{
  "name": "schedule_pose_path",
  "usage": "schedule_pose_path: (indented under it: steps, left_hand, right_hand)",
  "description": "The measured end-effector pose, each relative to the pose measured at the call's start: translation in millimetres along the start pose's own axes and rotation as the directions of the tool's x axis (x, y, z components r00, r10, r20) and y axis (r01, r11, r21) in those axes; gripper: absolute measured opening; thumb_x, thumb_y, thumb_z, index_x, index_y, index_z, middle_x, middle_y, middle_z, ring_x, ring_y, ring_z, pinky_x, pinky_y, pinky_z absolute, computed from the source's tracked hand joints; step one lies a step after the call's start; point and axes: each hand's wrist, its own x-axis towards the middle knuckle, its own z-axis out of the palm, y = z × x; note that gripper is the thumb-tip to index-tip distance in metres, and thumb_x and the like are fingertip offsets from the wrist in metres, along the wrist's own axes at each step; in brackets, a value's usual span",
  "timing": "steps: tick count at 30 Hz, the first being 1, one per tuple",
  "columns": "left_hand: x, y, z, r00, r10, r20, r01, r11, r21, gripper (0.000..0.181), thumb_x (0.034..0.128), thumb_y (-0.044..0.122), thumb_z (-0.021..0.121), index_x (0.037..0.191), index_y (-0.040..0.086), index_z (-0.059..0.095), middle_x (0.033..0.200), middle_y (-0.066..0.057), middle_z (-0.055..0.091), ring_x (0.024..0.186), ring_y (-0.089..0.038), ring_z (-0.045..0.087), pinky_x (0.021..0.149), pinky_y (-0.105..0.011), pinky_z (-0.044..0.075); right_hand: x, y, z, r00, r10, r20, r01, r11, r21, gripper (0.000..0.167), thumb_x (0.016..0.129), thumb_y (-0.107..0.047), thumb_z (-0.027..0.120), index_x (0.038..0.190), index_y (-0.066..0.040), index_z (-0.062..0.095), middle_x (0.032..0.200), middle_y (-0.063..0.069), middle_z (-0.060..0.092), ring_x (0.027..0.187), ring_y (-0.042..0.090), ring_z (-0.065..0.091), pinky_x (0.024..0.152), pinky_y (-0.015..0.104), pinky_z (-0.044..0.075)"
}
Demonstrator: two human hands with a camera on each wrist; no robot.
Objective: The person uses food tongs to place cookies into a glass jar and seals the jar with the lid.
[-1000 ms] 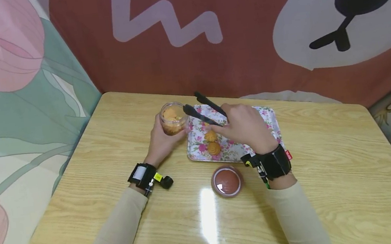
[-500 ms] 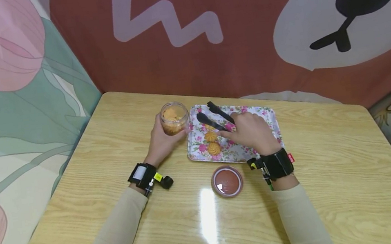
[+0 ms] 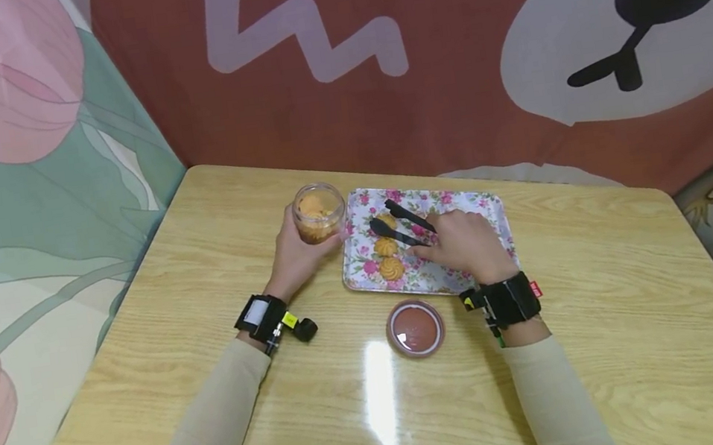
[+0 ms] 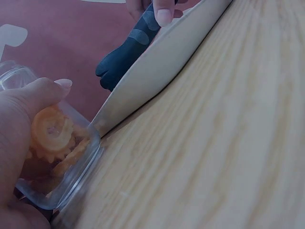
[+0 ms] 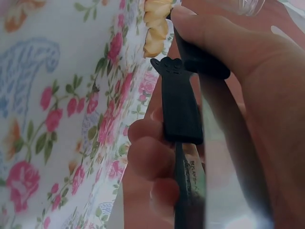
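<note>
My left hand grips a clear jar that has its mouth uncovered and golden cookies inside. In the left wrist view a ridged ring-shaped cookie presses against the jar wall. My right hand holds black-tipped tongs over the flowered tray. The tongs' two arms are spread, one tip to each side of the farthest cookie; whether they touch it I cannot tell. Nearer me on the tray lie a middle cookie and a front cookie, in a column.
A round reddish-brown lid lies on the wooden table in front of the tray. Behind the table's far edge stands a brown wall with a cartoon pattern. A green and pink floral wall is on the left.
My right hand has moved the tongs rightward and toward me, from beside the jar's mouth down to the farthest cookie on the tray. The left hand and jar have stayed in place.
</note>
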Motion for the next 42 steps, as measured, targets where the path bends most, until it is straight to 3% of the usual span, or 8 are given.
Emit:
schedule_pose_path:
  steps: [6,16,26,31,37,42]
  left_hand:
    - [1.5,0.2,1.5,1.000,-0.001,-0.001,0.001,1.000,-0.005,0.104,0.0812,0.039,0.092,0.162,0.020,0.030,0.160,-0.013,0.049,0.151,-0.029,0.046,0.129,-0.051,0.035]
    - [2.0,0.6,3.3,1.000,-0.001,0.013,0.001,1.000,-0.015,0.104,0.0819,0.036,0.091,0.163,0.019,0.029,0.160,-0.014,0.048,0.151,-0.030,0.045,0.129,-0.051,0.033]
    - [1.1,-3.4,0.7,1.000,-0.019,0.016,0.020,1.000,-0.011,0.105,0.0824,0.040,0.090,0.164,0.022,0.027,0.162,-0.012,0.047,0.153,-0.029,0.043,0.129,-0.052,0.033]
    - [0.2,-3.8,-2.2,1.000,-0.025,0.016,0.025,1.000,-0.002,0.107,0.0815,0.046,0.090,0.164,0.022,0.026,0.163,-0.012,0.045,0.154,-0.029,0.042,0.131,-0.052,0.031]
    - [-0.1,-3.8,-4.4,1.000,-0.024,0.015,0.024,1.000,-0.002,0.109,0.0807,0.045,0.091,0.165,0.022,0.025,0.163,-0.012,0.045,0.153,-0.029,0.043,0.130,-0.052,0.033]
    - [0.5,-4.8,-7.3,1.000,-0.008,0.006,0.008,1.000,0.004,0.108,0.0809,0.043,0.091,0.164,0.023,0.026,0.163,-0.012,0.046,0.152,-0.028,0.044,0.129,-0.052,0.035]
  right_hand:
    - [0.7,1.7,2.6,1.000,0.006,0.014,-0.006,1.000,0.012,0.055,0.089,-0.058,0.078,0.107,-0.006,0.071,0.063,0.001,0.054,0.057,0.017,0.048,0.050,0.030,0.034]
    - [-1.1,5.4,2.0,0.998,-0.046,-0.038,0.045,0.999,-0.017,0.040,0.096,-0.049,0.074,0.090,-0.010,0.069,0.066,0.003,0.059,0.061,0.020,0.053,0.054,0.031,0.037]
    - [-2.6,3.7,-0.6,0.998,-0.038,-0.042,0.038,0.999,-0.020,0.038,0.098,-0.047,0.072,0.097,-0.008,0.070,0.071,0.007,0.063,0.064,0.023,0.056,0.057,0.033,0.041]
    - [-3.0,1.8,-4.0,0.995,-0.057,-0.084,0.056,0.998,-0.017,0.041,0.098,-0.048,0.072,0.098,-0.007,0.069,0.070,0.007,0.061,0.064,0.022,0.056,0.056,0.032,0.040]
    - [-4.0,-4.1,-14.5,0.971,-0.125,-0.202,0.128,0.992,-0.001,0.043,0.098,-0.050,0.071,0.085,-0.009,0.065,0.063,0.004,0.056,0.057,0.021,0.052,0.053,0.031,0.038]
    - [-3.7,-19.2,-28.6,0.941,-0.156,-0.301,0.169,0.985,0.018,0.045,0.098,-0.051,0.070,0.087,-0.007,0.065,0.062,0.004,0.053,0.055,0.020,0.050,0.053,0.031,0.037]
